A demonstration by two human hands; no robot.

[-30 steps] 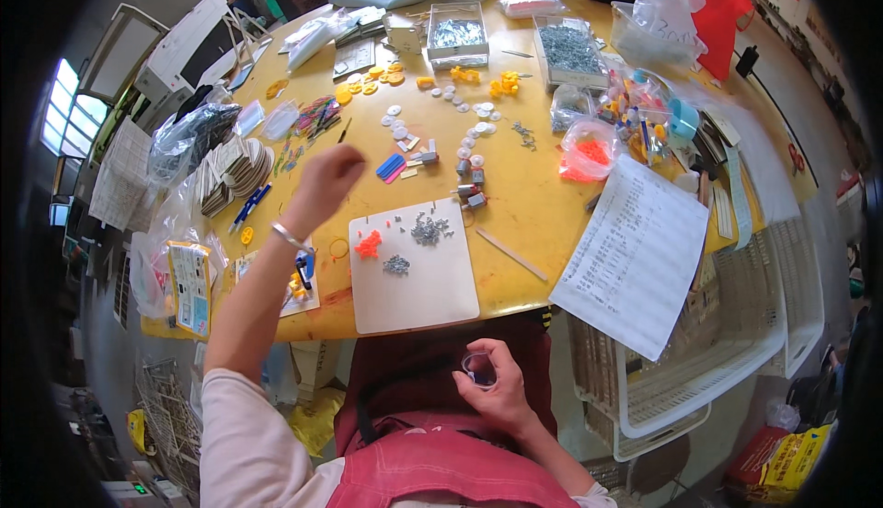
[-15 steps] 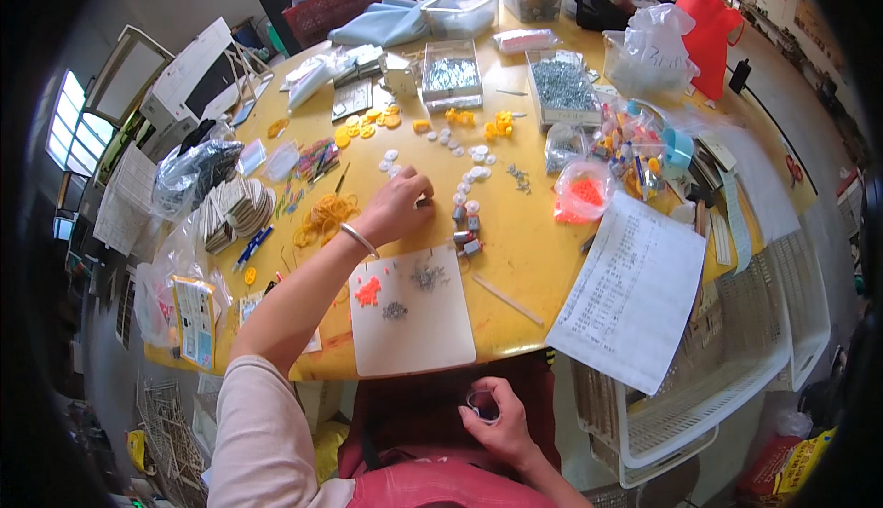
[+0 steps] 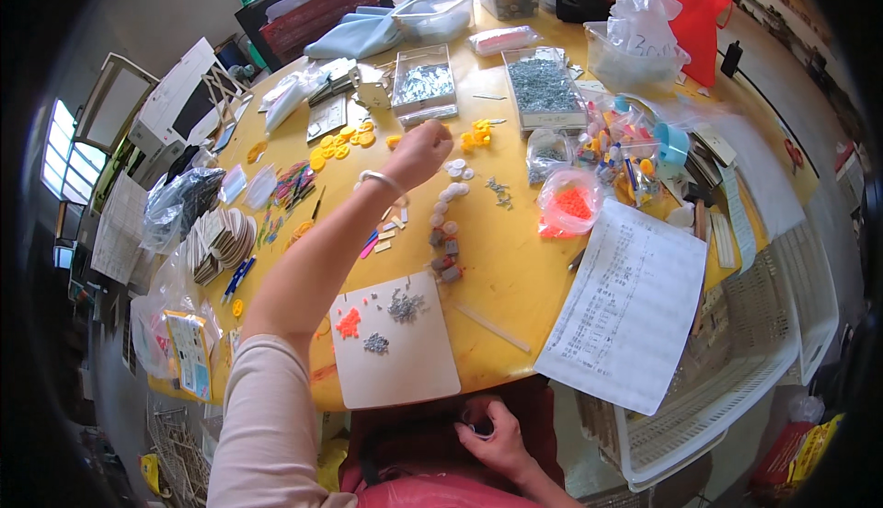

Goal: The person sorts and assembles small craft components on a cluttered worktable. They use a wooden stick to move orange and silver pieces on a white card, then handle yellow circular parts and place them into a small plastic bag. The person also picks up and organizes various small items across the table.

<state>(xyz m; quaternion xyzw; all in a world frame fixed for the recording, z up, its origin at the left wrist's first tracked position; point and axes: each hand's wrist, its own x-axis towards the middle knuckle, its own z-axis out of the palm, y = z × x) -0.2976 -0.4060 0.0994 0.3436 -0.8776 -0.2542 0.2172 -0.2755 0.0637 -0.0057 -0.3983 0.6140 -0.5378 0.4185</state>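
My left hand (image 3: 428,154) reaches far over the yellow table, fingers curled closed beside small yellow plastic parts (image 3: 476,135); whatever its fingertips hold is hidden. Down at my lap, my right hand (image 3: 497,439) is curled around a small clear thing with a rounded rim (image 3: 478,432), dark inside. Below my left forearm, a white board (image 3: 405,370) bears orange bits (image 3: 348,323) and two heaps of small grey metal parts (image 3: 405,305). A line of white plastic discs (image 3: 449,200) runs down to several small grey motors (image 3: 447,264). Yellow wheels (image 3: 342,145) lie left of my left hand.
Clear boxes of metal parts (image 3: 544,89) stand at the back. On the right are an orange-filled bag (image 3: 568,206), a handwritten sheet (image 3: 625,305) hanging over the edge, and white plastic baskets (image 3: 708,407). Stacked wooden pieces (image 3: 221,243) sit at the left.
My left hand has moved farther across the table, from beside the white discs to the yellow parts, uncovering small pale pieces. My right hand stays low at my lap. The view has shifted slightly.
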